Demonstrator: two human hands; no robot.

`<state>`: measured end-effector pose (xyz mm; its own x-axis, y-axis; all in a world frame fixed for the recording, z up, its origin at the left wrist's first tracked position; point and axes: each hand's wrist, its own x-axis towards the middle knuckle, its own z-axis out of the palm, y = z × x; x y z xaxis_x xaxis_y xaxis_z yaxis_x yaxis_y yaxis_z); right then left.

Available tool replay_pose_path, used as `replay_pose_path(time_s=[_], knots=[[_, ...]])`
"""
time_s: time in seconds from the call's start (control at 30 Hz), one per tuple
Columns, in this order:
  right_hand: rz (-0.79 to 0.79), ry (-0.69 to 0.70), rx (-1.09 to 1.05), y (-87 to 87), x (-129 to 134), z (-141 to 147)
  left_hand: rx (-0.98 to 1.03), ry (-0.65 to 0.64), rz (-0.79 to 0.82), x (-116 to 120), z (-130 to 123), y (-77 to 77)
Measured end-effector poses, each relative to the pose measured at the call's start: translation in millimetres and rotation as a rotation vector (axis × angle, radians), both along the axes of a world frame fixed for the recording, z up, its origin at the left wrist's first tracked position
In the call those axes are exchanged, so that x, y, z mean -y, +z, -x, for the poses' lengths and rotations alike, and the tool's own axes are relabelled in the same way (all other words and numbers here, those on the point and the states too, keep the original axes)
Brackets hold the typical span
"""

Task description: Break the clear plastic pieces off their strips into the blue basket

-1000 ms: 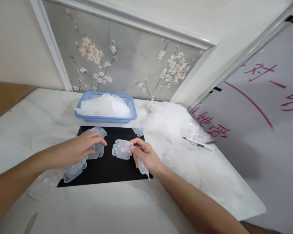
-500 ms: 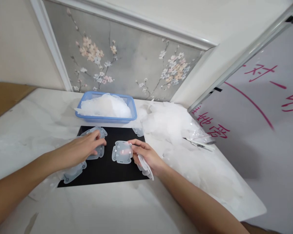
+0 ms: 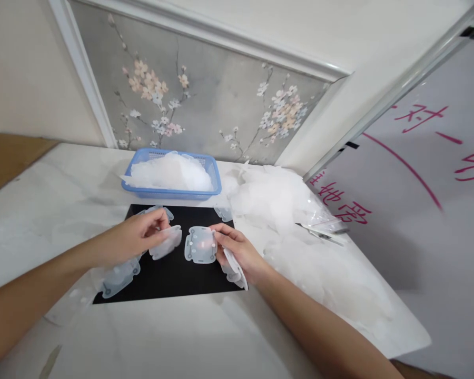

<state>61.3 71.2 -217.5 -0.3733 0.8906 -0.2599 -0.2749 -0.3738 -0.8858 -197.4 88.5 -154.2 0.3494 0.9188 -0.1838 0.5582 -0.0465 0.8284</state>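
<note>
The left hand (image 3: 136,239) is pinching a clear plastic piece (image 3: 166,242) over the black mat (image 3: 174,273), fingers closed on its left end; its long axis is running left to right, tilting up toward the right. The right hand (image 3: 237,252) is gripping a second plastic piece (image 3: 200,245) by its right edge, flat face turned upward, with more pieces (image 3: 235,271) tucked under the palm. A blue basket (image 3: 217,181) is sitting behind the mat.

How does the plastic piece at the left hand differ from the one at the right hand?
The left piece is pinched by the left hand and tilted, one edge lifted off the black mat. The right piece faces up, its whole outline and corner dots showing, with the right hand touching only its edge. Both are translucent white.
</note>
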Motion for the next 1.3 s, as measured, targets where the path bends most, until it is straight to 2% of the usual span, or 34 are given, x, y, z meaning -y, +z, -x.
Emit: replay_pose_path(time_s=[0.13, 0.23, 0.3, 0.4, 0.47, 0.57, 0.67, 0.9, 1.17, 1.23, 1.3], knots=[[-0.088, -0.079, 0.038, -4.1, -1.3, -1.0, 0.350, 0.078, 0.334, 1.9, -6.8, -7.4], [-0.197, -0.130, 0.128, -4.6, -0.7, -2.1, 0.526, 0.114, 0.481, 4.5, -12.4, -7.7], [-0.337, -0.140, 0.264, -3.2, 1.3, -2.5, 0.584, 0.111, 0.528, 6.5, -15.2, -6.3], [-0.682, -0.146, 0.475, -1.8, 5.9, -2.0, 0.641, 0.068, 0.566, 8.6, -18.0, -4.0], [-0.882, -0.137, 0.542, -2.7, 9.0, -1.2, 0.644, 0.043, 0.583, 9.3, -19.5, -2.8], [-1.017, -0.069, 0.594, -5.3, 12.4, 0.0, 0.619, 0.050, 0.597, 10.2, -21.5, -1.3], [-1.051, -0.032, 0.601, -7.0, 13.6, 0.6, 0.593, 0.040, 0.600, 11.5, -23.0, 0.2], [-1.008, -0.074, 0.590, -10.5, 11.6, -0.6, 0.610, -0.026, 0.620, 13.1, -22.5, 1.0], [-1.048, -0.052, 0.557, -7.9, 13.2, 1.3, 0.600, -0.047, 0.632, 13.3, -21.9, -1.8], [-1.019, -0.012, 0.515, -5.4, 15.2, 1.5, 0.586, -0.060, 0.621, 14.0, -22.1, -2.8], [-0.913, 0.035, 0.480, -2.4, 17.5, 1.7, 0.525, -0.059, 0.579, 13.9, -21.9, -4.9]])
